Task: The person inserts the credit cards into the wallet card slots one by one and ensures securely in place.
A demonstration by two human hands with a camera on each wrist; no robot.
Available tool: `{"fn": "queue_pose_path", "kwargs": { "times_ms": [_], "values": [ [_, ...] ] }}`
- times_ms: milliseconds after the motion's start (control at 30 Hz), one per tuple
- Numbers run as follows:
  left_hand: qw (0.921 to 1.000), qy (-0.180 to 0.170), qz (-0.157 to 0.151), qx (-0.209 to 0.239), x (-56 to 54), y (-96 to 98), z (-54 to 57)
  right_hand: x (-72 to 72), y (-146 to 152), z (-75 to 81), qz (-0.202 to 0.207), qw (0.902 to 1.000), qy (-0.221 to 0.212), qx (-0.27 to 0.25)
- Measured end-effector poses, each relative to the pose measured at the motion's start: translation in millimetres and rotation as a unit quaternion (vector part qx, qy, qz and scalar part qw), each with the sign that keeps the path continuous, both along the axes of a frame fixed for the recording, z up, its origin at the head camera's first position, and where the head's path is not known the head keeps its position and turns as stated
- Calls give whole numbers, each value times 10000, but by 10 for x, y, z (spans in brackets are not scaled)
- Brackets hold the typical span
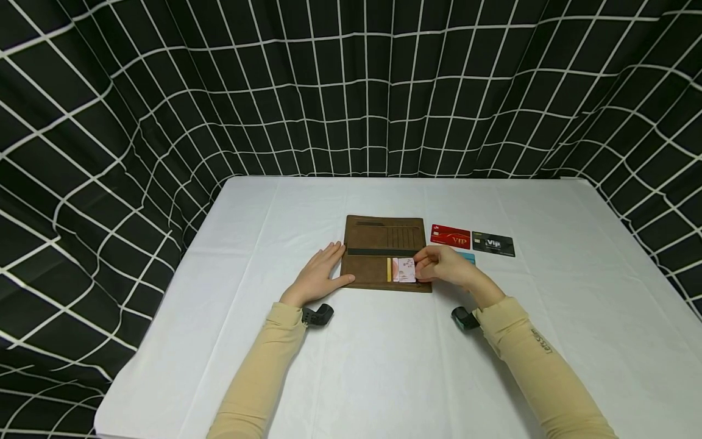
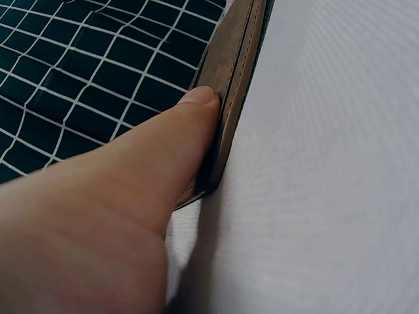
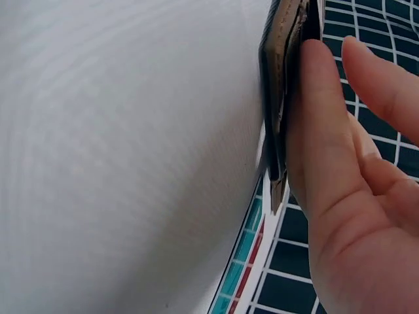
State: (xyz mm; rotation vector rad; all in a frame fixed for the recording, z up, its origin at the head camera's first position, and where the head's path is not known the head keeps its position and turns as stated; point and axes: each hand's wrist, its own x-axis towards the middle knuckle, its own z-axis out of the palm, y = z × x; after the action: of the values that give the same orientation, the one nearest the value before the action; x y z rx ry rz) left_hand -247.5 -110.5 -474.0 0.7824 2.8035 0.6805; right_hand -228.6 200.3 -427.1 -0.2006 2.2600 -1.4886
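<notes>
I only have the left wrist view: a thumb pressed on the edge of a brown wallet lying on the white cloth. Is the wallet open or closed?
Observer: Open. The wallet lies flat, card slots up, with the left hand resting on its left edge.
Operator: What is the other hand doing?
Observer: The right hand pinches a pinkish card at the wallet's lower right slots.
Operator: Any card already in there?
Observer: A yellow card edge shows just left of the pinkish one.
Operator: Any cards left on the table?
Observer: A red VIP card and a black VIP card lie to the right of the wallet, and a teal card peeks from behind the right hand.
</notes>
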Motion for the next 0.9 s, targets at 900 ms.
{"fn": "queue_pose_path", "kwargs": {
  "times_ms": [900],
  "values": [
    [9999, 65, -30, 93, 11, 4, -3, 13, 53, -46, 968, 9949, 283, 38]
  ]
}}
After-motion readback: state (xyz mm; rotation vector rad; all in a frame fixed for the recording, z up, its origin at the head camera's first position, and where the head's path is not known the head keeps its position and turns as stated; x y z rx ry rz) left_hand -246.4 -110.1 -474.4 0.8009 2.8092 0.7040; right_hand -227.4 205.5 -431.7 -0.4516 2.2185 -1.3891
